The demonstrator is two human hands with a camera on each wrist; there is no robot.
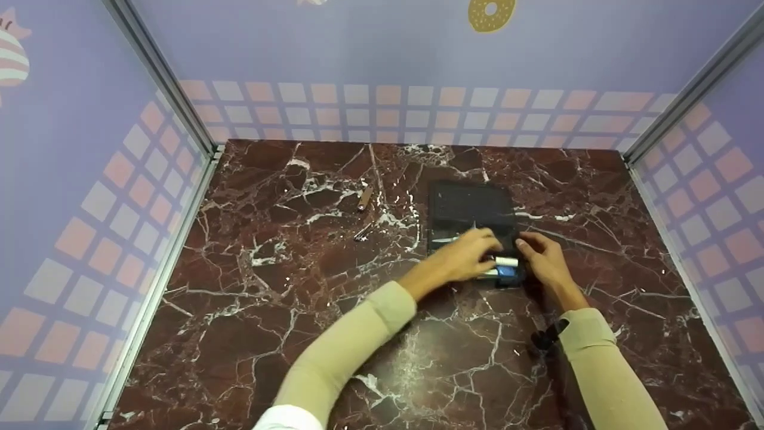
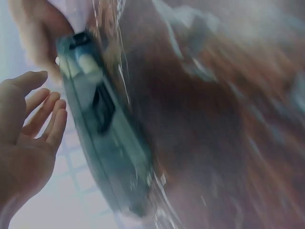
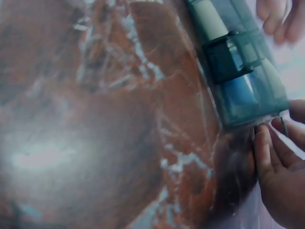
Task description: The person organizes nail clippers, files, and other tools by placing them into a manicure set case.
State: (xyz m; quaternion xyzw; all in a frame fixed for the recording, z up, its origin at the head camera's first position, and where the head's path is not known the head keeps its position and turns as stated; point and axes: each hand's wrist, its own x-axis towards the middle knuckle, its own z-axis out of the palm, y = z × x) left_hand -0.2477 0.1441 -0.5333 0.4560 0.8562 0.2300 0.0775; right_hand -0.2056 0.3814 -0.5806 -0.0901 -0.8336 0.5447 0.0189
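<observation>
A dark, see-through plastic case [image 1: 471, 206] lies on the table, its flat panel spread at the back and white and blue pieces showing at its front right. In the right wrist view, a white cylinder [image 3: 211, 20] and a blue piece [image 3: 238, 90] show through the case beside a dark latch-like part [image 3: 221, 59]. My left hand [image 1: 465, 254] is over the front of the case; the left wrist view shows its fingers apart and loosely bent, holding nothing. My right hand [image 1: 546, 257] pinches the right edge of the case between thumb and fingers.
Left of the case lie a small brown object [image 1: 365, 198] with a shiny end and a thin dark piece [image 1: 362, 234]. The red marbled tabletop [image 1: 268, 310] is bounded by patterned panels [image 1: 382, 54] at the back and both sides.
</observation>
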